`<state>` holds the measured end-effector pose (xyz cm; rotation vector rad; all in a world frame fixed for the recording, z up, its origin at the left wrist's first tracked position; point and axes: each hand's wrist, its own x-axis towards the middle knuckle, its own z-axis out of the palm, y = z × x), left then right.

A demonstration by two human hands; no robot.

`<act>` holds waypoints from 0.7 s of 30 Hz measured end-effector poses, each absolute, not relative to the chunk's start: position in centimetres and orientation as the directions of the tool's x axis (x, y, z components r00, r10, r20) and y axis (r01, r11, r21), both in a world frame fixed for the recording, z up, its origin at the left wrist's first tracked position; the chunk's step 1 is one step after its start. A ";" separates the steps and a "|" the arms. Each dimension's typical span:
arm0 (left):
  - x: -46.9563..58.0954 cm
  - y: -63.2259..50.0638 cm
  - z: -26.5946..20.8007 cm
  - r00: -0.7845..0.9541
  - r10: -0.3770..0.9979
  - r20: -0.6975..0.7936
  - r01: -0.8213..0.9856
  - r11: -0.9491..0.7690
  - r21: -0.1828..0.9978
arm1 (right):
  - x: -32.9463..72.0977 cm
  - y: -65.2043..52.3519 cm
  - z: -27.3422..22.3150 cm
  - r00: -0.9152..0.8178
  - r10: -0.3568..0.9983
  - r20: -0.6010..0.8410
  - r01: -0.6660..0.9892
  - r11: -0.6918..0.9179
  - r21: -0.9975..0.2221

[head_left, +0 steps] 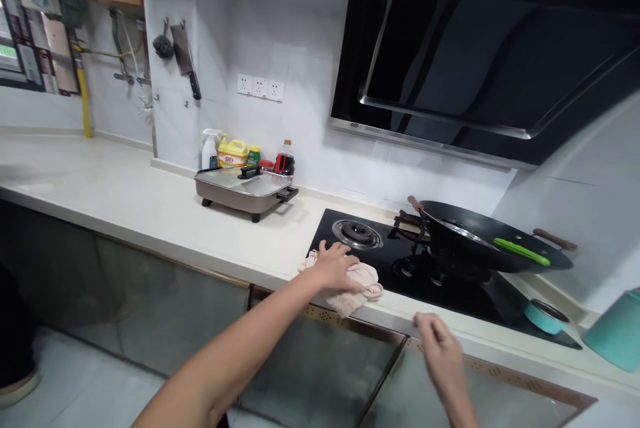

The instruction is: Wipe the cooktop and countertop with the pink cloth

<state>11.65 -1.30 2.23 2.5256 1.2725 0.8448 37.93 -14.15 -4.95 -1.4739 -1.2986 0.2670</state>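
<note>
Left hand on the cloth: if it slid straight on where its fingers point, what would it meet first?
The left hand would probably meet the leftmost burner on the black stovetop, though the exact line is hard to judge.

Pretty bright overall, kinda cool and whitish, with daylight showing in the window (7,45) at the far upper left. The counter (125,181) catches a pale sheen at left, and there's a soft shadow under the pan (240,200) left of center. The hood (450,68), upper right, goes nearly black with murky reflections. Cabinets (175,301) down low are dim with hazy shine, darkest at lower left. Wide-angle lens tilts everything, and the tub (617,331) at the right edge looks stretched. The right hand (443,355), lower right, is a bit soft.
</note>
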 end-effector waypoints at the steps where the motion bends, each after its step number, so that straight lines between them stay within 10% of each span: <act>1: 11.2 -1.6 2.4 0.496 0.784 0.374 0.704 -0.615 0.355 | 40.7 -12.8 -4.5 0.456 0.745 0.487 0.617 0.130 -0.777; 9: 15.9 -5.7 0.1 0.554 0.725 0.408 0.716 -0.665 0.209 | 48.8 -6.0 -5.1 0.431 0.768 0.473 0.872 -0.220 -0.437; 21: 26.3 -4.5 -2.9 0.680 0.638 0.361 0.617 -0.764 0.187 | 50.2 -5.4 -6.7 0.434 0.780 0.452 0.890 -0.295 -0.347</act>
